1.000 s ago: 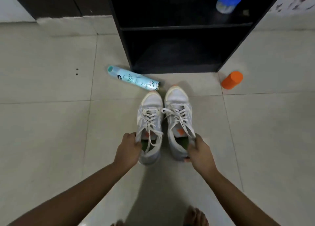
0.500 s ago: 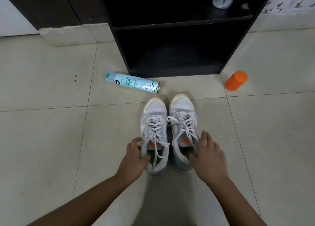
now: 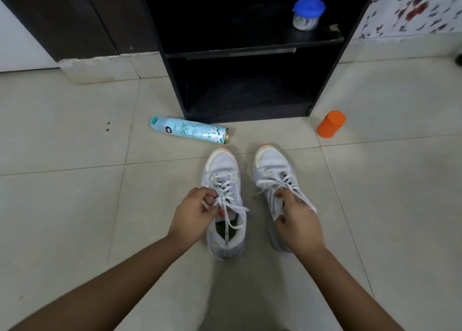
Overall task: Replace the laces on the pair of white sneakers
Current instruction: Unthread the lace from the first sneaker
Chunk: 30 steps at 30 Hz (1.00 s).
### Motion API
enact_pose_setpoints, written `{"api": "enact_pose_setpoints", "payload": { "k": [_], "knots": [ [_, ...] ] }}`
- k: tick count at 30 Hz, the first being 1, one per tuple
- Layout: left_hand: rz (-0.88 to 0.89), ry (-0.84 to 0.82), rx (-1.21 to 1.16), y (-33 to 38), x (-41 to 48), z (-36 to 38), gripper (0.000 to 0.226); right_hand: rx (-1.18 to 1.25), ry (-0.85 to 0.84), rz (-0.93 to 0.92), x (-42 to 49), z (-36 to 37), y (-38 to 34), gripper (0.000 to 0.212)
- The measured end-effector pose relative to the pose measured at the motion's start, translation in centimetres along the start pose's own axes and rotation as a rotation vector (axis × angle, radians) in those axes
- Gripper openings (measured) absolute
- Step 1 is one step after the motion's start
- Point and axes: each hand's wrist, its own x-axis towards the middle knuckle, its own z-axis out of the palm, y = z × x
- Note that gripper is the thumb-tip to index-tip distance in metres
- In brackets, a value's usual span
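I count two white sneakers side by side on the floor (image 3: 62, 205) in front of me: the left sneaker (image 3: 223, 170) and the right sneaker (image 3: 272, 165), each with one white lace threaded through it. One spray can (image 3: 190, 130) lies on its side just beyond the left sneaker. One orange container (image 3: 331, 124) sits far right. One blue-lidded jar (image 3: 307, 14) stands on the one black shelf unit (image 3: 250, 53). My two hands, the left hand (image 3: 192, 215) and the right hand (image 3: 297, 218), are both in view.

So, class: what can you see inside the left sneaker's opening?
Inside the left sneaker, a green insole shows, with a loose lace end hanging over it. The toe interior is hidden.
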Motion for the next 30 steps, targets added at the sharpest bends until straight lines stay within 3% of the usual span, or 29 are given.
{"api": "enact_pose_setpoints", "payload": {
  "k": [3,6,8,10,12,14,16,18,21,24,27,28,30],
  "knots": [
    [0.044,0.024,-0.015,-0.3,-0.2,0.3,0.02,-0.041,0.143,0.035,0.4,-0.5,2.4,0.042],
    [0.07,0.046,-0.034,-0.3,-0.5,0.5,0.019,-0.131,0.104,0.146,1.0,-1.5,3.8,0.037],
    [0.078,0.048,-0.052,-0.3,-0.5,0.4,0.019,-0.369,0.076,0.183,1.1,-2.2,3.5,0.032],
    [0.08,0.057,-0.061,-0.5,-0.4,0.3,0.021,-0.491,0.179,0.117,0.8,-2.5,1.8,0.03],
    [0.076,0.068,-0.075,-0.7,-0.6,0.2,0.023,-0.267,0.239,-0.082,0.5,-1.8,-1.0,0.024],
    [0.081,0.057,-0.077,-0.9,-1.0,0.3,0.022,0.032,0.089,-0.277,0.6,-0.4,-4.1,0.024],
    [0.063,0.038,-0.061,-1.0,-1.2,0.4,0.02,0.131,-0.105,-0.384,1.3,1.2,-6.4,0.031],
    [0.005,0.015,-0.081,-1.1,-1.3,0.2,0.021,0.022,-0.2,-0.42,2.2,2.3,-7.5,0.032],
    [-0.037,-0.035,-0.18,-1.0,-1.1,-0.3,0.024,-0.091,-0.188,-0.439,3.8,2.1,-7.3,0.019],
    [-0.025,-0.077,-0.224,-0.9,-1.0,-0.7,0.025,0.359,-0.278,-0.397,4.7,1.8,-6.8,0.006],
    [-0.016,-0.085,-0.241,-1.1,-1.2,-0.7,0.022,1.025,-0.391,-0.096,5.6,0.9,-6.8,0.016],
    [-0.009,-0.086,-0.237,-1.2,-1.2,-0.6,0.022,1.139,-0.4,0.033,6.3,0.4,-6.9,0.016],
    [0.017,-0.091,-0.203,-1.3,-1.2,-0.4,0.025,1.099,-0.368,0.177,7.9,-0.7,-6.7,0.027]
  ]
}}
